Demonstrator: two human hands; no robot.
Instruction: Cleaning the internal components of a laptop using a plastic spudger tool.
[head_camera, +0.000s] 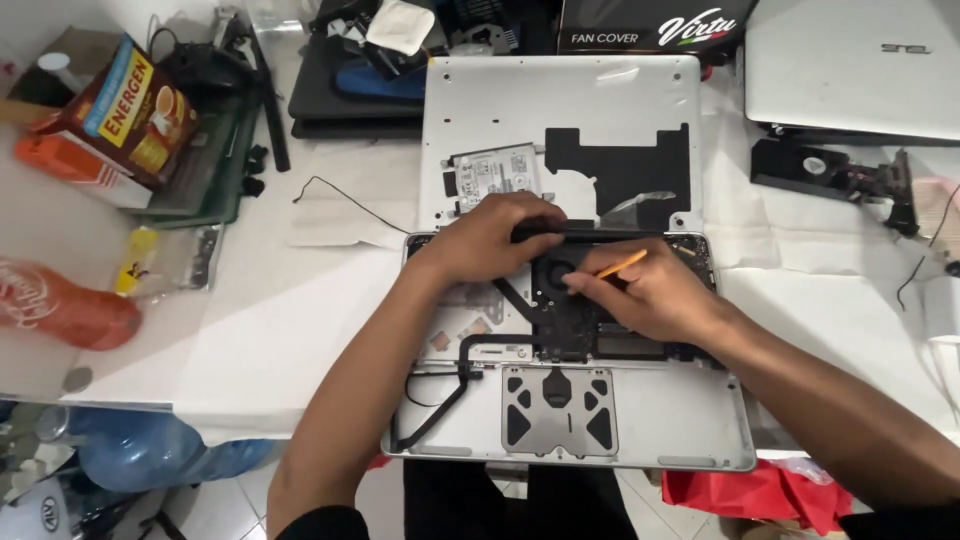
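**Q:** So, where are the hands, and what do they hold?

**A:** Both rest on an opened laptop (660, 440) lying base-up on the white worktop (280, 320). The right hand (650, 298) pinches a thin orange pry stick (622, 264), its grip closed around it like a pen. The left hand (490, 240) lies curled over a black bar (590, 231) along the laptop's far edge, fingers closed on its near end.

**Q:** How does the stick lie, relative to the parts?

**A:** Its long axis slants up and to the right. Its lower end sits inside the fingers, so I cannot tell just where the tip touches; it points down-left toward the round black fan (556, 275), just beside the fingertips. The right hand is nearer the fan; the left sits just beyond it, toward the far edge.

**Q:** What else is close?

**A:** Beyond the laptop lie its removed silver bottom cover (500, 100) and a hard drive (493, 175). A red-and-blue carton (125, 115) stands far left.
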